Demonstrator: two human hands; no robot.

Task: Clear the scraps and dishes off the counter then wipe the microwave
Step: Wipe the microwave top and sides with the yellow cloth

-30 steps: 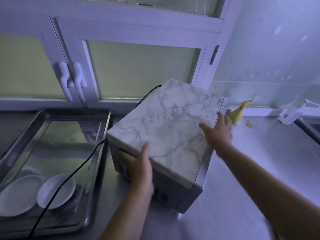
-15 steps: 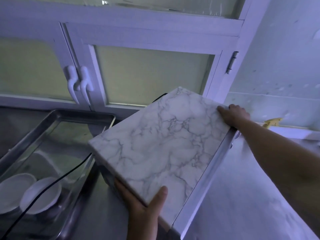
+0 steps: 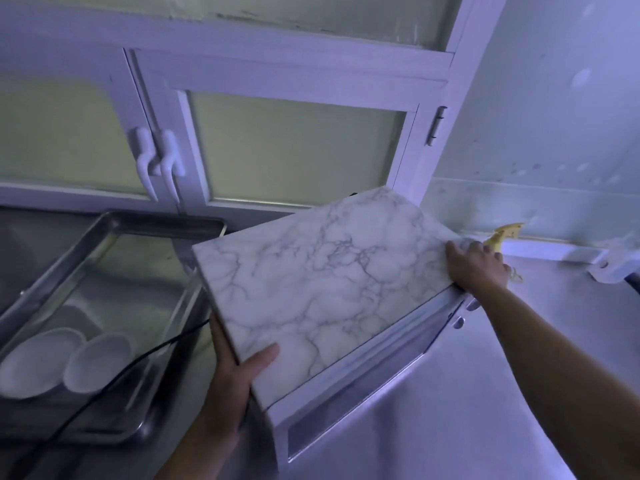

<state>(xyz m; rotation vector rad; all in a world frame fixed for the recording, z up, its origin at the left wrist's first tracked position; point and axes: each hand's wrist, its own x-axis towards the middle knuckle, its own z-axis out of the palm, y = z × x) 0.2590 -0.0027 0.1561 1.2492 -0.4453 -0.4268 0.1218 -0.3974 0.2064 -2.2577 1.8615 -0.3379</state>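
Left hand (image 3: 239, 372) grips the microwave (image 3: 322, 289) at its near corner, right hand (image 3: 478, 265) at the far one; it looks heavy, rigid, slick.

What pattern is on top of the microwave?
White marble with grey veins on the microwave top, plain in the head view.

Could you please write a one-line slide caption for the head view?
The left hand and right hand grip the marble-topped microwave at opposite corners, beside a steel tray holding two bowls.
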